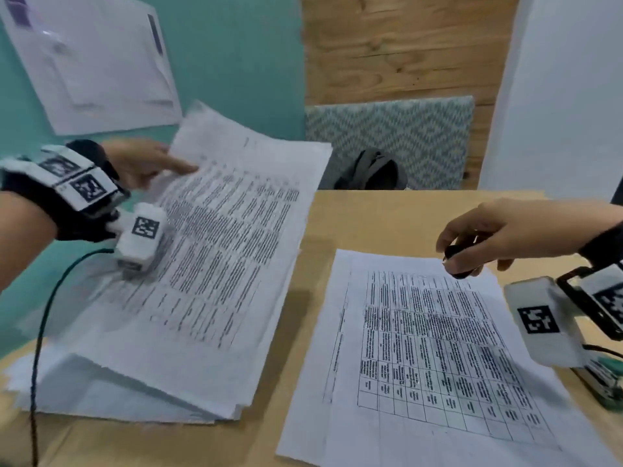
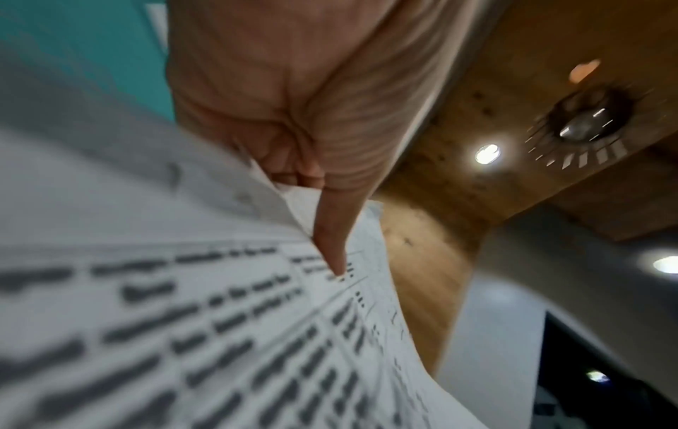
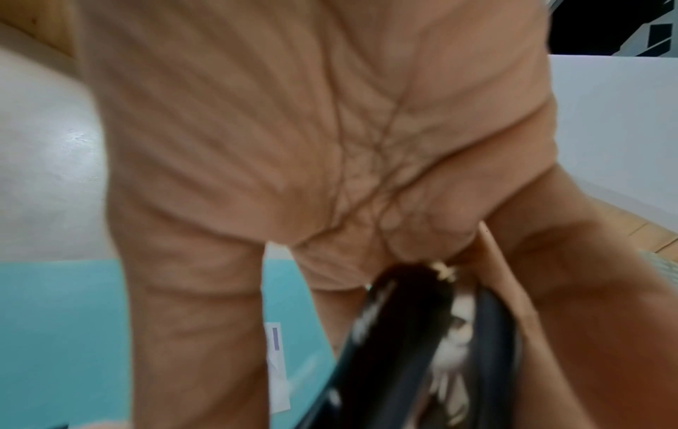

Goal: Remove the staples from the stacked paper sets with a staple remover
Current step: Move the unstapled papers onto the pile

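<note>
Your left hand (image 1: 141, 165) pinches the far corner of a paper set (image 1: 215, 251) and lifts it off the paper stack (image 1: 111, 396) at the left of the tabletop (image 1: 387, 217) — the index finger lies straight across the printed sheet. Your right hand (image 1: 505, 230) grips the black staple remover (image 1: 459, 261) just above the top edge of a second paper set (image 1: 435, 358), which lies flat on the tabletop.

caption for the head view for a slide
Left hand lifts a paper set off the stack; right hand holds the staple remover.
</note>
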The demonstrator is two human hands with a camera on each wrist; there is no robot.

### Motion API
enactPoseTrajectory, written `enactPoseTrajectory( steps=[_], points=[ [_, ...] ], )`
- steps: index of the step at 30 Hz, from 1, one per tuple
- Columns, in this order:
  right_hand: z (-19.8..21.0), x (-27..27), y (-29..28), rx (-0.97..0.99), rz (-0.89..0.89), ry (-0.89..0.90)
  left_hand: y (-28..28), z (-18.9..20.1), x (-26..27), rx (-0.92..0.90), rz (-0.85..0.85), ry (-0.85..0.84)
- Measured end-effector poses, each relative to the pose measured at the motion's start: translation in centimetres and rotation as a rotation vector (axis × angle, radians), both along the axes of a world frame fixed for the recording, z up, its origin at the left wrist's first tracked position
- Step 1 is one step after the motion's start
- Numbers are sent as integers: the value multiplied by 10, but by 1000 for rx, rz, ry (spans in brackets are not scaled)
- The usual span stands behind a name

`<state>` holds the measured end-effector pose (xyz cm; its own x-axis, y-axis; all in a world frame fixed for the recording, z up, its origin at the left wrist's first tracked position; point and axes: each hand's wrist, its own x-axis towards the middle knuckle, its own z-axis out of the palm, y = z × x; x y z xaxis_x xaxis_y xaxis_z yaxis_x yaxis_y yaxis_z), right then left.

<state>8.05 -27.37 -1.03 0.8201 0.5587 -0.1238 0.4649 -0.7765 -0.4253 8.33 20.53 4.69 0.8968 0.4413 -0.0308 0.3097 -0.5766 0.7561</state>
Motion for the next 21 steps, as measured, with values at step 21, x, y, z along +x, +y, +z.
enactPoseTrajectory(
  steps=[21],
  points=[
    [-13, 3, 10, -62, 27, 58, 6, -103, 11, 626, 126, 522]
  ],
)
